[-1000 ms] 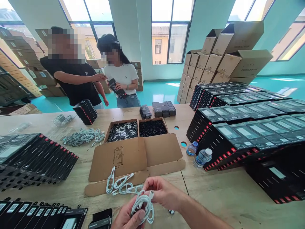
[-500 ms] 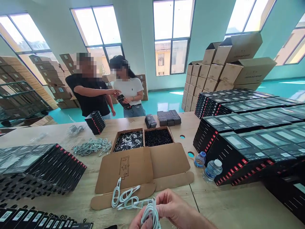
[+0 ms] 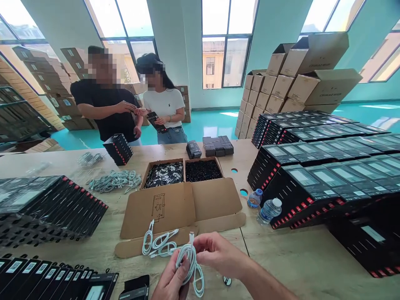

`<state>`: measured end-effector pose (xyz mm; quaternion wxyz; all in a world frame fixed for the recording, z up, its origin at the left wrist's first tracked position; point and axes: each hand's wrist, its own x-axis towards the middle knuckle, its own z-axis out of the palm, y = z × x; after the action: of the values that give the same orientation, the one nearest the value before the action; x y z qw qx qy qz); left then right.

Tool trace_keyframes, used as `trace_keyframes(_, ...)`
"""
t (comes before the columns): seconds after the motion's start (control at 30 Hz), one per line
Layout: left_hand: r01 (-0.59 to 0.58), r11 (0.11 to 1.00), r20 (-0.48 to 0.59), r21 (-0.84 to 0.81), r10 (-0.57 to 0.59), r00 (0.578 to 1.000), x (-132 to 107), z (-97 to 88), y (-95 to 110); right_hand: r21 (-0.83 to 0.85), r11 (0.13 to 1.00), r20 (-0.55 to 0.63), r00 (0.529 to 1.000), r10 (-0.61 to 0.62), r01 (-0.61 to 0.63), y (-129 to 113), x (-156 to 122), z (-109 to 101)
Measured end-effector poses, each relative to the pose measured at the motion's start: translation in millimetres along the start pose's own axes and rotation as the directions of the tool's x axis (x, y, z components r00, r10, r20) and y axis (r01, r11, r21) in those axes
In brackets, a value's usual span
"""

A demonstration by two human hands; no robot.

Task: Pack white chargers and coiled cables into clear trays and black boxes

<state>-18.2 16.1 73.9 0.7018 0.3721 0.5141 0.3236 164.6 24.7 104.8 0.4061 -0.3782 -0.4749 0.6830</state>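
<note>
A coiled white cable (image 3: 190,263) hangs between my two hands low in the view. My left hand (image 3: 171,281) is closed around the bundle from below. My right hand (image 3: 218,253) pinches the cable's top end beside the plug. A few loose white cables (image 3: 158,242) lie on the wooden table (image 3: 300,262) just beyond my hands. Behind them stands an open cardboard box (image 3: 184,200) with small black parts in two compartments.
Rows of black packaged boxes (image 3: 325,166) fill the right side, more black packages (image 3: 50,208) lie at left. Two water bottles (image 3: 264,206) stand right of the cardboard box. Two people (image 3: 131,104) stand across the table, one holding a black package. Stacked cartons (image 3: 300,75) rise behind.
The view tilted down a little after rising. My hands kept turning the cable coil, and its plug end now points upward. The person in black drew the arm back.
</note>
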Motion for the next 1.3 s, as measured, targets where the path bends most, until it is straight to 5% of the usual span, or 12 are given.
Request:
trace_keyframes(0.17,-0.136,0.958,0.011,0.254,0.138,0.990,-0.3,2.6,6.0,-0.017,1.000,-0.248,0.969,-0.004,0.000,13.1,4.3,11.0)
trace_keyframes(0.3,-0.059,0.993,0.043,0.102,0.055,0.998,1.7,1.5,0.7,0.118,0.992,-0.289,0.957,-0.002,0.038,18.3,9.6,15.5)
trace_keyframes(0.47,0.118,0.986,0.071,-0.119,-0.110,0.991,7.1,12.2,-9.7,0.406,0.913,-0.295,0.939,0.177,-0.044,19.7,13.2,26.7)
trace_keyframes(0.67,-0.026,0.978,0.148,0.208,-0.006,0.989,13.5,17.8,-14.7,0.516,0.838,-0.479,0.871,0.112,0.176,31.9,33.6,29.8)
trace_keyframes(0.8,-0.049,0.949,0.283,0.312,-0.044,0.958,26.3,-2.8,-24.7,0.476,0.846,-0.558,0.826,0.080,0.240,36.3,39.2,3.2)
trace_keyframes(0.93,0.007,0.863,0.173,0.506,-0.109,0.979,46.8,-10.0,-46.2,0.421,0.866,-0.676,0.730,0.101,0.270,46.6,15.0,-47.6)
trace_keyframes(1.13,0.162,0.701,0.070,0.694,-0.290,0.954,82.8,34.1,-112.6,0.488,0.836,-0.795,0.524,0.306,0.251,92.5,-47.9,-105.2)
trace_keyframes(1.3,0.130,0.672,-0.019,0.729,-0.171,0.985,99.8,55.1,-138.3,0.518,0.823,-0.799,0.473,0.371,0.231,122.3,-77.2,-106.9)
